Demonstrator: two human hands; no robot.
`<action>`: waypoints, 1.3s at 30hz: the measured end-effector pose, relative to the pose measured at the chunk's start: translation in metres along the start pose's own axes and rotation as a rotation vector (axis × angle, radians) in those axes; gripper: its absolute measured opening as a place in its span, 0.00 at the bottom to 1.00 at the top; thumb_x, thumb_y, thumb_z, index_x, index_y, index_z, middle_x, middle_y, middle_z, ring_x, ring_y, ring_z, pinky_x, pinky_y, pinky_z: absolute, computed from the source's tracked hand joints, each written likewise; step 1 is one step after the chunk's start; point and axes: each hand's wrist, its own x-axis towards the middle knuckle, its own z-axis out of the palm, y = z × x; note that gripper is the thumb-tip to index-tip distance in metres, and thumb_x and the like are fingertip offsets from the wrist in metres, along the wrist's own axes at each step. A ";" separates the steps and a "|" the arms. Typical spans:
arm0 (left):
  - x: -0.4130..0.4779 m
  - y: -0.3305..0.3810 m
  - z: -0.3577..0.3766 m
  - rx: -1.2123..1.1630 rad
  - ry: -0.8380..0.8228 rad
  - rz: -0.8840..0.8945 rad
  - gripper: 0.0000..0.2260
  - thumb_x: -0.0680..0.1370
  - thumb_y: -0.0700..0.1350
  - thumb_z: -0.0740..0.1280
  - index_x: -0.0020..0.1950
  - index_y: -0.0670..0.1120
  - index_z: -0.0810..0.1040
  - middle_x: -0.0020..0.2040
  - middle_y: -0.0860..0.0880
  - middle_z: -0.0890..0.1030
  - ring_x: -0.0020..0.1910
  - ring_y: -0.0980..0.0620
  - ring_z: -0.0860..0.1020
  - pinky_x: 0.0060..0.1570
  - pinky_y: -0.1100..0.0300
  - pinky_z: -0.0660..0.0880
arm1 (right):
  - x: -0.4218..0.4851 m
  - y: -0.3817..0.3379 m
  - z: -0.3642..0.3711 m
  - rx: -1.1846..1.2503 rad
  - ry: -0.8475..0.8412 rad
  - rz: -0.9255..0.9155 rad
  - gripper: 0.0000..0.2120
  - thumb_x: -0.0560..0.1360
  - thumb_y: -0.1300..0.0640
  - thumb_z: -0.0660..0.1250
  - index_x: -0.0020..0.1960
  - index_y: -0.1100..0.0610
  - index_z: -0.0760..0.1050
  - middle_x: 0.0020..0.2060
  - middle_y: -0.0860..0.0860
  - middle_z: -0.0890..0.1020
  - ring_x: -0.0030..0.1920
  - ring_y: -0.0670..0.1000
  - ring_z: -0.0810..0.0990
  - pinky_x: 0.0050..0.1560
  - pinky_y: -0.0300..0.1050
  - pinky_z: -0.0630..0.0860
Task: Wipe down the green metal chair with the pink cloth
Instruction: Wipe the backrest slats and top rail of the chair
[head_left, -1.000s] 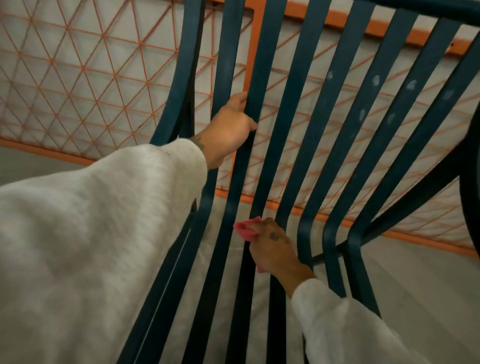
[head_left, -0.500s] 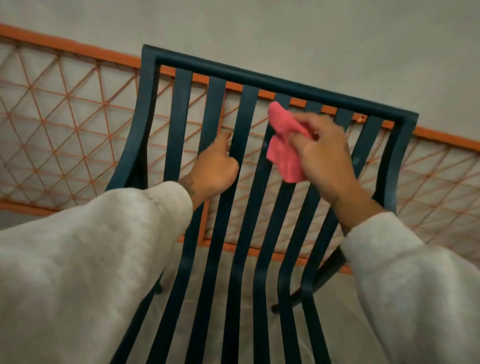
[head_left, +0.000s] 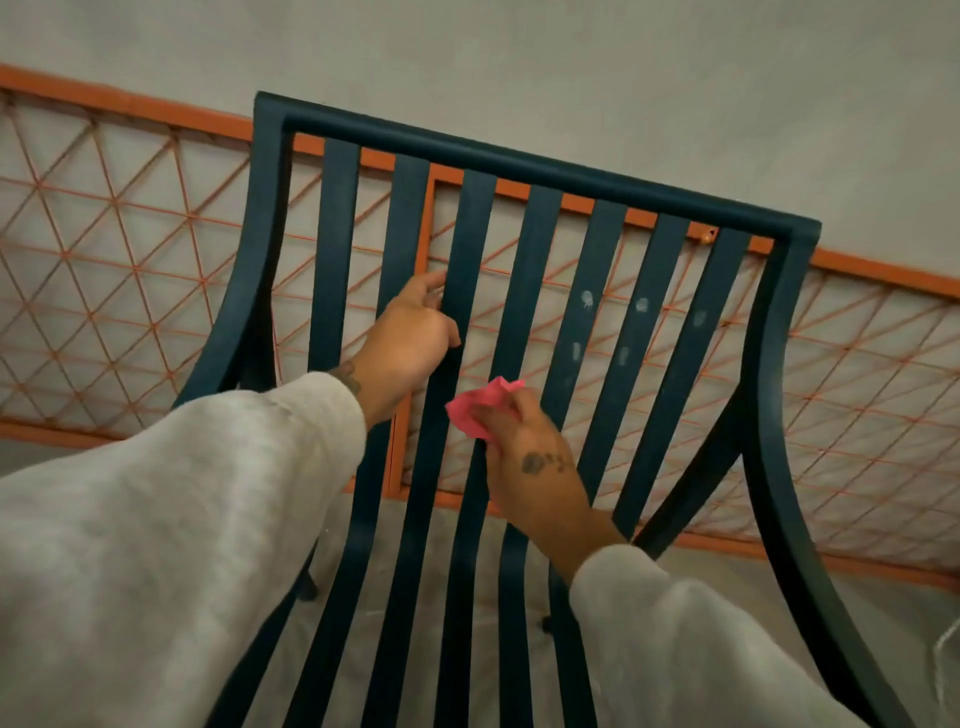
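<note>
At far left, an orange lattice fence (head_left: 119, 249) is seen behind the chair (head_left: 524, 171), with a grey wall (head_left: 571, 62) above it. A grey sleeve (head_left: 171, 519) is stretched in from the lower left. The left hand (head_left: 410, 338) is closed around one of the chair's slats, the third from the left, with the fingers hooked behind it and the thumb lying across its front. Just to the right and lower, the cloth (head_left: 480, 405) is bunched in the right hand (head_left: 530, 457), which is closed on it and pressed against the fourth slat, about halfway up the back. A dark mark is visible on the back of that hand. Further right, pale smudges (head_left: 587, 299) are seen on three slats, in the upper half of the back. The chair is dark green, its back made of upright slats under a top rail, with curved side posts. At right, a second grey sleeve (head_left: 675, 649) covers the forearm.
</note>
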 end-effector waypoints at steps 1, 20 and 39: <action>0.000 0.001 0.001 0.002 -0.013 -0.003 0.31 0.76 0.27 0.58 0.76 0.49 0.62 0.55 0.57 0.70 0.42 0.65 0.70 0.33 0.75 0.70 | 0.001 0.002 -0.001 0.009 -0.018 0.009 0.29 0.68 0.74 0.72 0.66 0.55 0.77 0.61 0.57 0.76 0.50 0.57 0.82 0.53 0.54 0.83; 0.002 -0.002 -0.002 -0.048 -0.007 0.011 0.34 0.74 0.26 0.61 0.77 0.48 0.62 0.74 0.44 0.68 0.61 0.54 0.72 0.48 0.66 0.70 | 0.036 0.002 -0.027 0.016 -0.083 0.108 0.28 0.79 0.69 0.61 0.70 0.40 0.72 0.65 0.52 0.67 0.59 0.57 0.74 0.63 0.47 0.75; -0.086 -0.164 -0.001 0.370 -0.090 -0.040 0.27 0.78 0.37 0.64 0.71 0.61 0.62 0.60 0.64 0.70 0.60 0.63 0.68 0.63 0.62 0.67 | -0.018 0.002 0.026 0.141 -0.026 0.256 0.26 0.76 0.71 0.64 0.67 0.48 0.76 0.70 0.53 0.68 0.62 0.58 0.76 0.68 0.48 0.73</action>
